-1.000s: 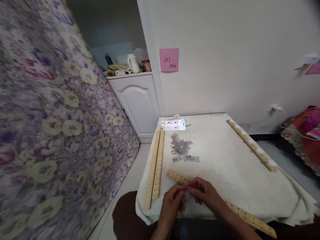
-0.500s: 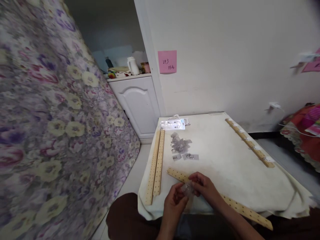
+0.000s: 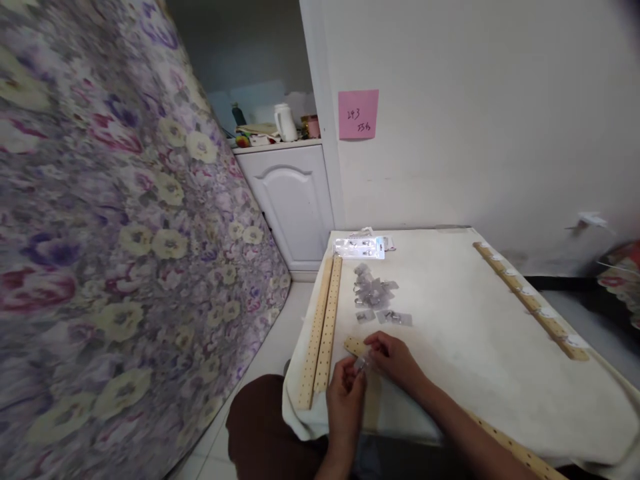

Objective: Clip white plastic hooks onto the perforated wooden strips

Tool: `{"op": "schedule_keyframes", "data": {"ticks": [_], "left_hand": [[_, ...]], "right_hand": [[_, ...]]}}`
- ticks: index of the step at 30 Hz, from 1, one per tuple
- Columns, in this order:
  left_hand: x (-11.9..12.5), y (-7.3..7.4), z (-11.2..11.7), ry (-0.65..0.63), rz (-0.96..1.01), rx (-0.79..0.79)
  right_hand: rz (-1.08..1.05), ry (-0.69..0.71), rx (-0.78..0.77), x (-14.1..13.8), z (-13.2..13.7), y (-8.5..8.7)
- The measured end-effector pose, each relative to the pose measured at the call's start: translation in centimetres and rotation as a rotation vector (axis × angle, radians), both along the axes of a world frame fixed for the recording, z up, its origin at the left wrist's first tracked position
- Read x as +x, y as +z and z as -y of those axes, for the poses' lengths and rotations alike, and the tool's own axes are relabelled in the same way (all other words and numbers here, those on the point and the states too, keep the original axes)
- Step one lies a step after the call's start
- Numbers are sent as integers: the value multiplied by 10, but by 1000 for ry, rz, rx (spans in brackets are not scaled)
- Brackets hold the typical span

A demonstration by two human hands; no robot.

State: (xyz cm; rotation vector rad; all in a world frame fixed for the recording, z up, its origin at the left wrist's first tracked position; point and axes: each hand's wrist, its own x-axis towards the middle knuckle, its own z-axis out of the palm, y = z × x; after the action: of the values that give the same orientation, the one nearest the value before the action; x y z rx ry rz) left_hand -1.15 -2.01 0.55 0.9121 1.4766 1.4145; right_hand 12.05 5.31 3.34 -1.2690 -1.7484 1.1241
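Note:
My left hand and my right hand meet at the near edge of the cloth-covered table, both pinching a small clear plastic packet. They hover over the near end of a perforated wooden strip that runs under my right forearm toward the lower right. A heap of several small clear packets with metal bits lies just beyond my hands.
Two perforated wooden strips lie side by side along the table's left edge; another strip with white tags lies at the right. A blister pack sits at the far edge. A floral mattress leans on the left, a white cabinet behind.
The view has swung a little to the left. My hands stay together on the small packet and have shifted slightly toward the strip's near end.

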Motion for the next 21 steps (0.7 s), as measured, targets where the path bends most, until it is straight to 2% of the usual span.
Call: {"op": "schedule_keyframes", "data": {"ticks": [9,15,21], "left_hand": [[-5,5,-20,153,-123,-2],[-10,-1,-28,156,-229,-16],[-11,-2,-31,120,-333,-39]], "right_hand": [[36,-16,50,-25,-31,-18],[35,-32,39,-31,-35,-33],[59,-61,26,-32,-36,-36]]}}
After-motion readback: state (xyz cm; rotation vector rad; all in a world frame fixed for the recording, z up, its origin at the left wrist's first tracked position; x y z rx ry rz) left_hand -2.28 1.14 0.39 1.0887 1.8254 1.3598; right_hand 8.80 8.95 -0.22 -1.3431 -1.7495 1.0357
